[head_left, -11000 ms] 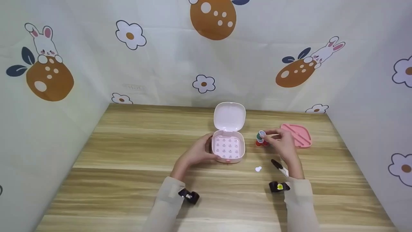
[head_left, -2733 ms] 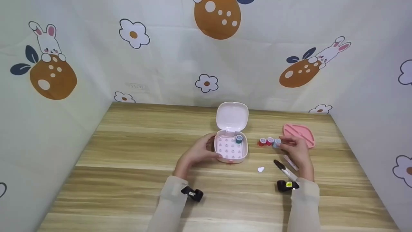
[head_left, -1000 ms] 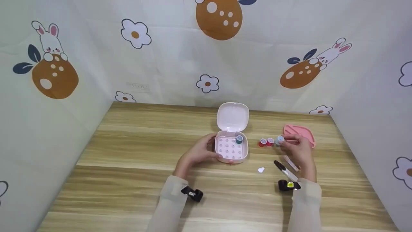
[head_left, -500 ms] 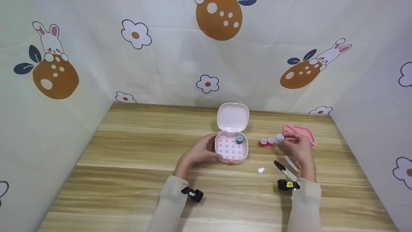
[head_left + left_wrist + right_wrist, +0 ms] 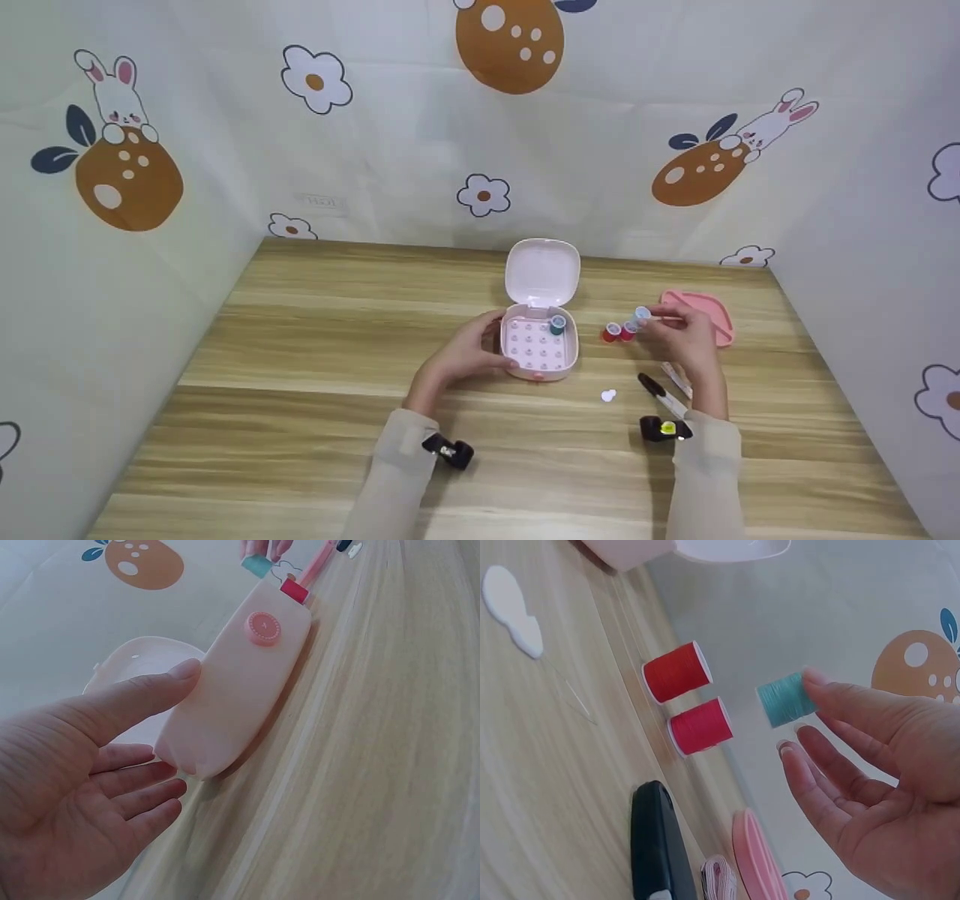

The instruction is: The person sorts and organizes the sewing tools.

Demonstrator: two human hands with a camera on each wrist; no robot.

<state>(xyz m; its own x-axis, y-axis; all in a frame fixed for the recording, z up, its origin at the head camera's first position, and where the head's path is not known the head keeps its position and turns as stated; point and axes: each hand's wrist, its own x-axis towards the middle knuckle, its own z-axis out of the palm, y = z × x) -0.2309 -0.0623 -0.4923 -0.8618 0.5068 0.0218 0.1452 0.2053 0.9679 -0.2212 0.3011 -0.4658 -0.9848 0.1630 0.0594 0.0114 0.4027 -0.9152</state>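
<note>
My left hand (image 5: 461,351) holds the left side of a pale pink sewing box (image 5: 232,690), thumb on its front and fingers along its side. The lid (image 5: 542,271) stands raised at the back. Inside, rows of small pegs cover the floor and a dark green thread spool (image 5: 557,324) stands in the back right corner. Thumb and fingertips of my right hand (image 5: 885,772) pinch a light teal thread spool (image 5: 784,700), raised above the table. Just left of it, a red spool (image 5: 676,672) and a crimson spool (image 5: 700,727) stand upright on the wood, side by side.
A pink tray-like piece (image 5: 703,311) lies behind my right hand. Nearer me are a black-handled tool (image 5: 660,392), a folded pale strip (image 5: 718,879) and a white needle threader (image 5: 514,615). Patterned cloth (image 5: 390,142) hangs behind the table.
The dark green spool has gone from my right hand into the box. Later my right hand lifted the light teal spool and moved it slightly left. The left hand still holds the box.
</note>
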